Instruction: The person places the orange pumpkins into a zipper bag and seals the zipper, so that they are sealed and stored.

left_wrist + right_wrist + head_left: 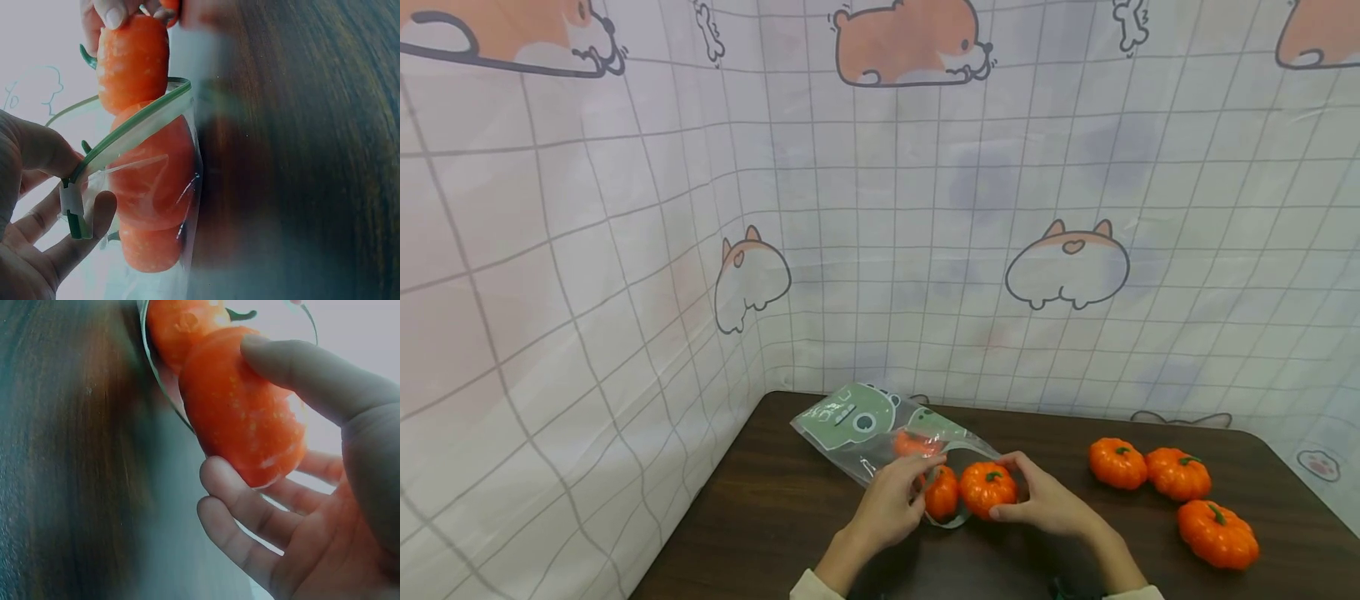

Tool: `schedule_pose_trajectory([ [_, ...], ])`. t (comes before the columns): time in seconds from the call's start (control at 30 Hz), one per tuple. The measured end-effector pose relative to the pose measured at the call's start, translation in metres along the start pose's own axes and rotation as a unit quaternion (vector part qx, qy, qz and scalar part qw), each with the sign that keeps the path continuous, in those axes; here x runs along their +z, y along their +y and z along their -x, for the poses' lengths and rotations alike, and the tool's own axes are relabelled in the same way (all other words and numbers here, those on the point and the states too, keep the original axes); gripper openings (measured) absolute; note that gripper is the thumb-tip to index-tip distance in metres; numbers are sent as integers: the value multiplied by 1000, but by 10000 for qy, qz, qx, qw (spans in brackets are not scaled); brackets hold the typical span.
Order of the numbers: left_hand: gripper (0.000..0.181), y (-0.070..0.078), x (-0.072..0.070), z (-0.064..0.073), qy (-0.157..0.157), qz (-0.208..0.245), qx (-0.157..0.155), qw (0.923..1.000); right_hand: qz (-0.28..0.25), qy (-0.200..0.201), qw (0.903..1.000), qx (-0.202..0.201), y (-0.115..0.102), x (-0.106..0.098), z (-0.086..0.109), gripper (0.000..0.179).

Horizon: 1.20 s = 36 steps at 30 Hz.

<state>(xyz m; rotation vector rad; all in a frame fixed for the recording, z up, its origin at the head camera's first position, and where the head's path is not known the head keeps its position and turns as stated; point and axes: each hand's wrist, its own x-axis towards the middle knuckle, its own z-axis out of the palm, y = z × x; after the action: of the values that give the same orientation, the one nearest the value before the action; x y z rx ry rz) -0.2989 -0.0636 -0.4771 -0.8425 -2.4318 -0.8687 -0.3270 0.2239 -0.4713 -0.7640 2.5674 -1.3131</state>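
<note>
The right fingers [256,507] are gripping a pumpkin [244,412], the thumb pressing one side while other fingers are curling under the opposite side. The left fingers [44,147] are pinching the green zip edge [137,125] of a clear bag [831,429], just by a white piece at its end.

The held pumpkin is sitting at the bag's mouth, partly outside; the step in hand seems to be passing it through that opening. To do this well, the left fingers should be lifting the edge and pulling it outward, so the plastic is not folding against the pumpkin. The right fingers should be gripping lightly, since the skin is looking glossy and probably slippery, and should be tilting the stem away from the rim so it is not snagging.

Inside the bag, one pumpkin [942,493] is resting right behind the mouth, close against the held one, and another pumpkin [917,442] is lying deeper, showing through the plastic. The bag is lying on its side on the dark surface [760,500]. Well apart, to the right, a first loose pumpkin [1117,463] and a second [1177,473] are sitting together, a third [1217,535] nearer the person.
</note>
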Motion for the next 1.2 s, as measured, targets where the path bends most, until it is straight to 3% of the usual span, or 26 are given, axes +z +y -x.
schedule_pose_trajectory([
  [0.4, 61, 1, 0, -1, -26, -4, 52, 10000, 558, 804, 9951, 111, 0, 11, -6, 72],
  [0.87, 62, 2, -1, -1, -130, -9, -17, 9999, 764, 1108, 9893, 558, -7, 21, -6, 76],
  [1.2, 62, 3, -1, -2, -165, 1, -34, 9999, 910, 1230, 9862, 632, -7, 23, -8, 78],
])
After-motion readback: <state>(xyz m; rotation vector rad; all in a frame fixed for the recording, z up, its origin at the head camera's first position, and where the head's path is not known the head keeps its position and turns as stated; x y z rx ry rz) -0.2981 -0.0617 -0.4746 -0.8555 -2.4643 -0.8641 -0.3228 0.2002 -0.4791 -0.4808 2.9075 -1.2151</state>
